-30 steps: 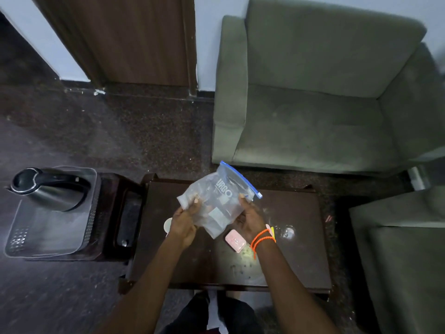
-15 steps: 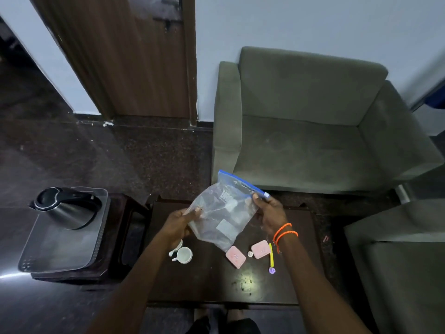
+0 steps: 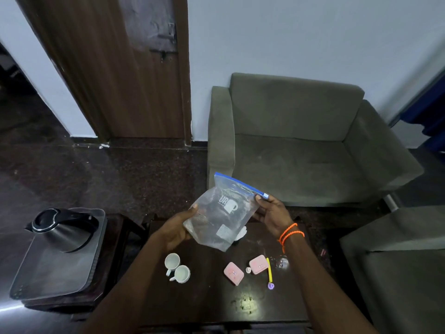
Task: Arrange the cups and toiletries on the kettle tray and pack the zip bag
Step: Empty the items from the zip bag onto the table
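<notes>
I hold a clear zip bag [image 3: 222,213] with a blue zip strip up over the dark table [image 3: 212,302]. My left hand [image 3: 177,229] grips its lower left side, and my right hand [image 3: 271,212] pinches the right end of the zip. Two small white cups [image 3: 177,267] stand side by side on the table. Two pink soap bars [image 3: 245,270] lie to their right, with a tiny white cap [image 3: 248,270] between them and a yellow toothbrush [image 3: 269,273] beside. A steel kettle [image 3: 63,229] sits on the grey kettle tray [image 3: 55,268] at the left.
The tray rests on a dark low stand [image 3: 115,239] left of the table. A green armchair [image 3: 303,141] stands behind the table, another seat [image 3: 395,271] at the right. A wooden door [image 3: 125,68] is at the back. Something white [image 3: 241,232] lies behind the bag.
The view has tilted up and pulled back, so the cups, soaps and toothbrush now show on the table. My right hand has slid up to the zip's right end.
</notes>
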